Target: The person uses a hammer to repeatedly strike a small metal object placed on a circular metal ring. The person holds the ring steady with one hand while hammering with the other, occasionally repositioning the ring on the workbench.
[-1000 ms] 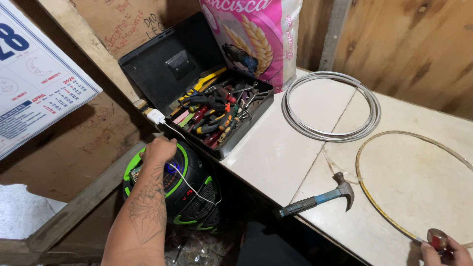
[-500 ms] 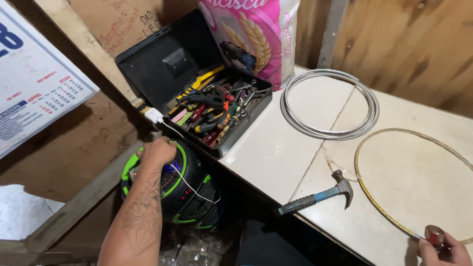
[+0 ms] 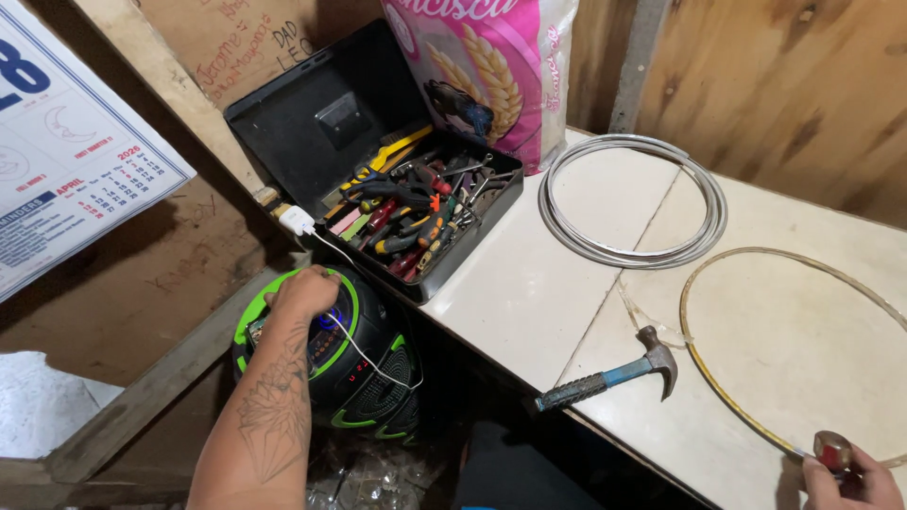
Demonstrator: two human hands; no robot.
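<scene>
I'm keeping my left hand [image 3: 304, 291] resting palm-down on the speaker [image 3: 345, 364] below the table [image 3: 529, 293], fingers curled over its top, just where it sat a second ago. My right hand [image 3: 850, 477] is closing around a small red-tipped tool [image 3: 831, 450], perhaps pliers; it is cut off at the frame edge. The hammer [image 3: 609, 376] is lying between them, unmoved. Farther off, the toolbox [image 3: 397, 212] is standing open beside the grey coil [image 3: 631, 198].

Black-and-green speaker [image 3: 364, 364], blue-handled hammer [image 3: 605, 380], pink wheat-patterned bag [image 3: 491, 66], white cable [image 3: 364, 354].
</scene>
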